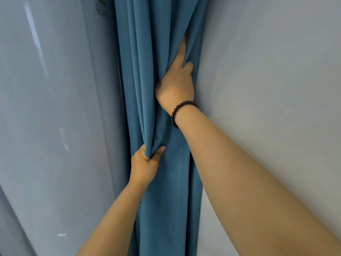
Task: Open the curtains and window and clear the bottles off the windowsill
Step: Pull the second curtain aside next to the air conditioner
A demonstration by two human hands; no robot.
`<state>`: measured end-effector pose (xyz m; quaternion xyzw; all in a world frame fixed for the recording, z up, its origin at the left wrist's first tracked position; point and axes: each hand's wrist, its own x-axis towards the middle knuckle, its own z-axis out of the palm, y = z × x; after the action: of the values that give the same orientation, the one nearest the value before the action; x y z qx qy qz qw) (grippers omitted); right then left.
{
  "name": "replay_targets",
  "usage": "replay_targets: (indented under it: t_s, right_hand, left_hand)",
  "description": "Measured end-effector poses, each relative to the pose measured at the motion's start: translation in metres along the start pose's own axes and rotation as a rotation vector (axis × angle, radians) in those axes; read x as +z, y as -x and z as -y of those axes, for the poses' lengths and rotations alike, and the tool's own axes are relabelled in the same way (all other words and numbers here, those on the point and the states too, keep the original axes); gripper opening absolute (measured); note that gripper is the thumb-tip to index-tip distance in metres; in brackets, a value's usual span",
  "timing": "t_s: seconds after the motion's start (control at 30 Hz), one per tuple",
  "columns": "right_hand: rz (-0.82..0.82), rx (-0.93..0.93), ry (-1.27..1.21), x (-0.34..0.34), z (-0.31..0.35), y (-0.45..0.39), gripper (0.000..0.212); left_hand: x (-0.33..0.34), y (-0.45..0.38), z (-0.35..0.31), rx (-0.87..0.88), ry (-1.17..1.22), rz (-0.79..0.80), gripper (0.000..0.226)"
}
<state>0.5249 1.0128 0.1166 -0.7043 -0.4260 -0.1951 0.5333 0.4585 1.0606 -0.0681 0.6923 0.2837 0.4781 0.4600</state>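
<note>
- The curtain [156, 61], blue and gathered into tight vertical folds, hangs in the corner between a glossy white appliance [55, 108] on the left and a plain wall [267, 71] on the right; both hands are on it
- The left hand [145, 163] pinches a fold of the cloth low down, thumb on the near side and fingers curled behind it
- The right hand [175, 85], a dark bead bracelet [180, 110] at its wrist, is pushed in among the folds higher up; one finger lies straight along the cloth, the others are hidden in it, so its grip cannot be told
- Judging by the bunched cloth, this curtain looks drawn aside or nearly so
- No window, windowsill or bottles show, so whether those steps are begun cannot be told; they most likely all remain
</note>
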Motion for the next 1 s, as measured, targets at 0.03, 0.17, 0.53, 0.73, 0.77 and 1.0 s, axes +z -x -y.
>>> replay_targets:
  t_s: [0.03,0.17,0.53,0.73,0.77,1.0]
  right_hand:
    - [0.005,0.002,0.007,0.003,0.001,-0.003,0.107]
    - [0.037,0.015,0.043,0.020,0.001,-0.013,0.103]
    - [0.025,0.024,0.211,0.077,-0.002,-0.052,0.081]
    - [0.103,0.025,0.272,0.106,-0.011,-0.065,0.083]
    - [0.099,0.017,0.274,0.111,-0.014,-0.066,0.084]
    - [0.025,-0.031,0.324,0.131,-0.019,-0.073,0.084]
  left_hand:
    - [0.000,-0.005,0.002,0.000,0.005,-0.002,0.012]
    - [0.000,-0.025,0.013,0.000,0.015,-0.003,0.006]
    - [0.009,-0.077,0.042,-0.015,0.017,-0.082,0.020]
    - [0.015,-0.105,0.063,-0.045,0.057,-0.051,0.022]
    - [0.014,-0.107,0.066,-0.039,0.064,-0.054,0.020]
    - [0.012,-0.126,0.076,-0.006,0.071,-0.075,0.025]
